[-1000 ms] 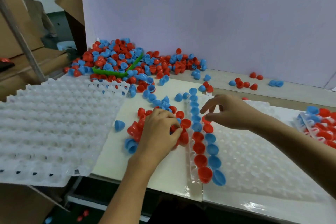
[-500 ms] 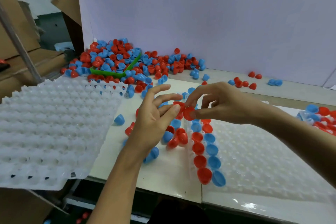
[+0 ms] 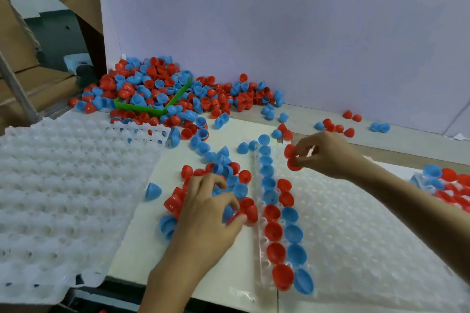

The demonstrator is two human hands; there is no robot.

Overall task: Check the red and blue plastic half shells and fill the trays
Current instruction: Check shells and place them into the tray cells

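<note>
Red half shells (image 3: 292, 157), two it seems, sit pinched in the right hand (image 3: 328, 155) just above the tray (image 3: 356, 223), ready for seating; the left hand (image 3: 211, 208) curls into loose shells (image 3: 229, 178) below, gathering more.

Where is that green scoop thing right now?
In the head view, the green scoop lies at the back left of the bench, half buried in the big pile of red and blue half shells against the white board.
</note>
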